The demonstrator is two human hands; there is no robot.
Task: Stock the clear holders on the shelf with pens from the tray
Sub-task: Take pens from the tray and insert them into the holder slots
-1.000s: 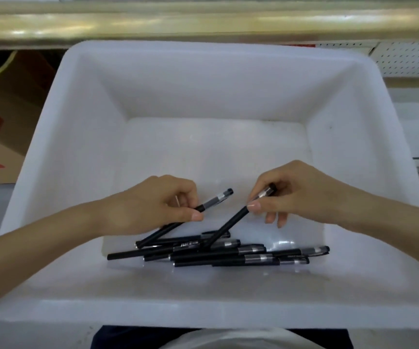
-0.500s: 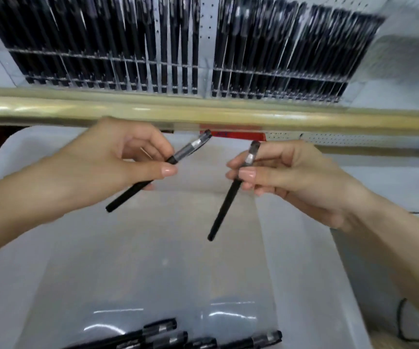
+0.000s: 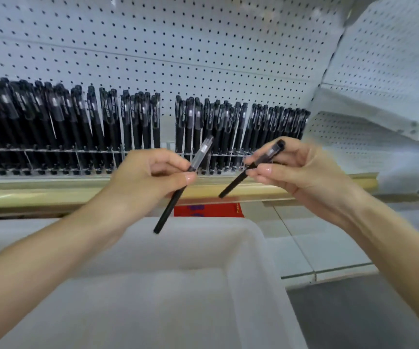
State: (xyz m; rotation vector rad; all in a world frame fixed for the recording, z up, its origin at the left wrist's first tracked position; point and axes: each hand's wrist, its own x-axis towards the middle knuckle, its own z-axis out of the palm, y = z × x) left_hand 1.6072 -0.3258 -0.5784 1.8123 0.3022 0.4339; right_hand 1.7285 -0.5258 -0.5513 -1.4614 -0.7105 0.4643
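Pens held: two, one in each hand. Your left hand (image 3: 147, 177) pinches the left pen (image 3: 171, 205) between thumb and fingers; your right hand (image 3: 301, 172) pinches the right pen (image 3: 233, 185) the same way. Each is slim and black, with a see-through cap end tilted up and to the right. Both hang in the air between the one white tray (image 3: 253, 239) below and two banks of holders (image 3: 77, 159), packed with upright black pens, on the shelf (image 3: 39, 195).

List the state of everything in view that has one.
Left-hand black capped pen, tilted, cap up.
Right-hand black capped pen, tilted, cap up.
Left hand, pinching its pen.
Right hand, pinching its pen.
Clear plastic holders, packed with upright black pens.
White plastic tray, under the hands.
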